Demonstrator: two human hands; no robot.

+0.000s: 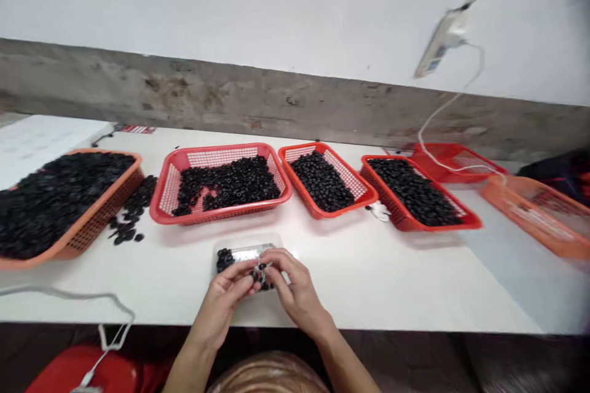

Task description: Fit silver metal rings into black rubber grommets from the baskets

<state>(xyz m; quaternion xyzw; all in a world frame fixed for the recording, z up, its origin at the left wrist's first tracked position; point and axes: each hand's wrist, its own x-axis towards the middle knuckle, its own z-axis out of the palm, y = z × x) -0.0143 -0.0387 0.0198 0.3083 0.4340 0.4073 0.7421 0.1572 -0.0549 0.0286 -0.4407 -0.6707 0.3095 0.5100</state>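
Note:
A clear shallow tray (214,265) sits near the table's front edge, with black ring-like parts (225,259) at its left and small shiny metal pieces (249,253) behind my fingers. Over the tray's front, my left hand (225,296) is closed, its thumb and fingers pinching a small black part (255,274). Close beside it on the right, my right hand (297,287) has its fingertips together at a small item with a black end (262,266). The fingers cover much of both items, and more black pieces show just beneath them.
Behind the tray stand a pink basket (221,218) and two red baskets (322,214), (405,221) of black parts. A full orange basket (87,227) is at left, beside loose black pieces (126,230). Another orange basket (530,221) stands right. A white cable (69,295) crosses front left.

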